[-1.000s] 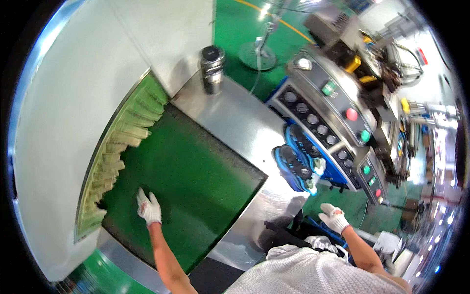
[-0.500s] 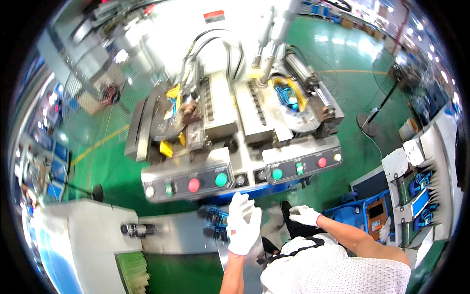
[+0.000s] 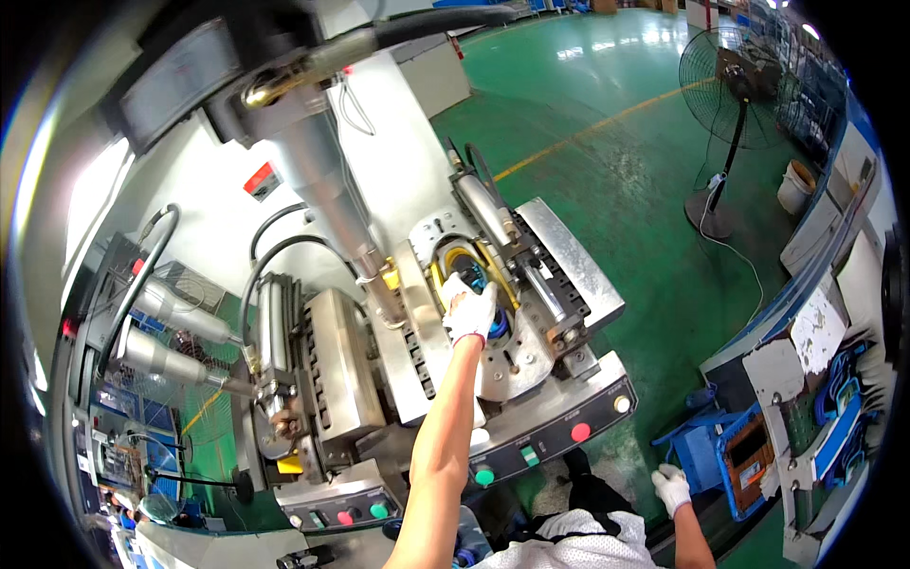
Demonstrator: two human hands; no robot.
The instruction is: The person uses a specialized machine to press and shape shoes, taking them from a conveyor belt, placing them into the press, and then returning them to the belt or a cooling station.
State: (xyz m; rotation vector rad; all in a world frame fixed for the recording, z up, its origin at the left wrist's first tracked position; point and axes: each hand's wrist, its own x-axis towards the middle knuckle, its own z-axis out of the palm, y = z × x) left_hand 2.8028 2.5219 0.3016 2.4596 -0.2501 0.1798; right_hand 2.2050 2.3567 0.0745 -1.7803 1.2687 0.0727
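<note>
left hand in the mould, right hand low by the blue crate

my left hand (image 3: 471, 314), in a white glove, is stretched far forward with its fingers curled onto the blue part (image 3: 482, 284) sitting inside the yellow-ringed opening (image 3: 462, 258) of the metal press station (image 3: 517, 332). i cannot tell whether the fingers truly clamp it or only rest on it. the part lies in the middle of that opening, beside the steel cylinder (image 3: 485, 211). my right hand (image 3: 672, 488), also gloved, hangs low with fingers loosely curled around nothing, just beside the blue crate (image 3: 725, 453). a red button (image 3: 580, 432) and a green one (image 3: 484, 477) sit on the front panel below my forearm.
</note>
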